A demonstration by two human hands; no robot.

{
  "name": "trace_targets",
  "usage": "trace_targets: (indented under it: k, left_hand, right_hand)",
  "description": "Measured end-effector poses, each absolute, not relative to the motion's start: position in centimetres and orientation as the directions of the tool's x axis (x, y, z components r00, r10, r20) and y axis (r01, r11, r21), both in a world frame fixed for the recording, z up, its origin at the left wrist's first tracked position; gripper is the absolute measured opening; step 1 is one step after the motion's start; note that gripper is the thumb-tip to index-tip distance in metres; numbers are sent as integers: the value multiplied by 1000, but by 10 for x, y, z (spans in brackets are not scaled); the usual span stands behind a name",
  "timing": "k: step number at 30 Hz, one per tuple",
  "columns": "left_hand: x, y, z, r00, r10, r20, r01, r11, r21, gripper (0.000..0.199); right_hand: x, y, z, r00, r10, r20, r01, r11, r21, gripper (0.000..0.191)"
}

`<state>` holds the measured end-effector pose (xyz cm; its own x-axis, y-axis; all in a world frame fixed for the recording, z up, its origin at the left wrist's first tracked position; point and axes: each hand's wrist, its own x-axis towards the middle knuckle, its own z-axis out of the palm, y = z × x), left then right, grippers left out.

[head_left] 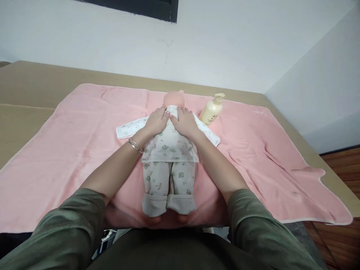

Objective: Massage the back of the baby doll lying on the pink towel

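Note:
A baby doll (173,99) lies on the pink blanket, its head away from me and its feet at the near edge. It wears a white printed top (170,148) with long sleeves spread to both sides, and matching trousers (182,178) with turned-up cuffs. My left hand (156,120) rests flat on the upper left of the top, fingers toward the head. On the upper right, my right hand (184,120) lies flat in the same way. The thumbs come close together at the middle. Neither hand grips anything.
A cream pump bottle (211,111) leans at a tilt on the blanket, right of the doll. The pink blanket (92,123) covers much of the wooden table (36,80) and is wrinkled at the right. A white wall (123,45) stands behind the table.

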<state>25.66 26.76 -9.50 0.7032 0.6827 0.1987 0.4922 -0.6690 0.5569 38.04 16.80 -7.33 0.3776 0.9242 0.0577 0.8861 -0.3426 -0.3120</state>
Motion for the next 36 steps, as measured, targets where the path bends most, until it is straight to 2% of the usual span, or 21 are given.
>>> trace_targets:
  k: [5,8,12,16,19,23,25,28,31,36]
  left_hand:
    - [261,240,-89,646,733,210,613,-663,429,52]
    - [264,227,-89,652,723,226,630,-684,369,51]
    - [264,241,-94,671,706,227,603,-698,387,49]
    - [261,270,-96,701,687,191,547,-690,474,52]
    - [260,271,-92,685,715,137,577,-648,498,57]
    - [262,248,-87,657,740,145,652,-654,384,63]
    - [264,239,-88,649,744,156,667,-656,354,65]
    - [263,241,-89,643,753,140,669,-641,377,64]
    - [261,255,-89,646,755,111,642,-617,455,62]
    - [257,270,-92,636,765,97,615,-579,535,70]
  right_hand:
    - [392,170,-72,379,925,26,866,-344,-364,76]
    - [390,170,-69,411,911,6,854,-383,-351,77]
    - [365,160,-60,470,883,-23,844,-456,-282,74]
    - [343,147,-52,429,903,-33,876,-425,-228,72]
    - [357,150,-54,394,918,-46,881,-392,-264,71]
    - [394,165,-66,380,924,-45,850,-368,-376,71]
    - [401,168,-70,385,922,-32,845,-366,-390,72]
    - [393,167,-69,437,899,-33,834,-418,-361,72]
    - [379,161,-63,496,866,-65,802,-485,-349,73]
    - [358,152,-56,519,853,-56,811,-512,-282,73]
